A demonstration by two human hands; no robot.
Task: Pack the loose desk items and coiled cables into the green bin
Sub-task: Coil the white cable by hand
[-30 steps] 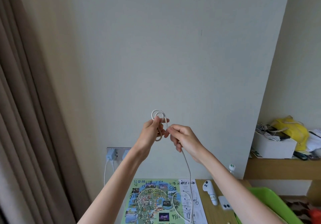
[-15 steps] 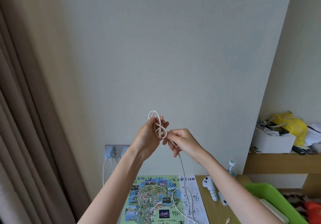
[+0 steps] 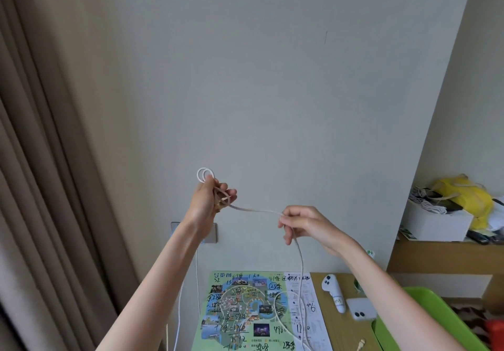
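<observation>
The left hand, just left of centre in the frame, gripped a small bundle of loops of the white cable, two rounds of it standing up above the thumb. The right hand pinched the same cable between thumb and curled fingers. Half a second earlier the two hands had been almost touching at the bundle; now the right hand had drawn off to the right of the frame, so a short span of cable ran nearly straight between them. I judge this was slack being measured out for another loop, so the coiling was only partly done and the cable was not ready for packing. From the right hand the rest hung down, thin, round and limp, and lay in wide curls on the glossy printed map at the bottom centre. The green bin, smooth plastic with a rounded rim, sat at the lower right of the frame, well apart from the cable. Between map and bin a hard white controller and a flat white phone lay on the wooden desk
</observation>
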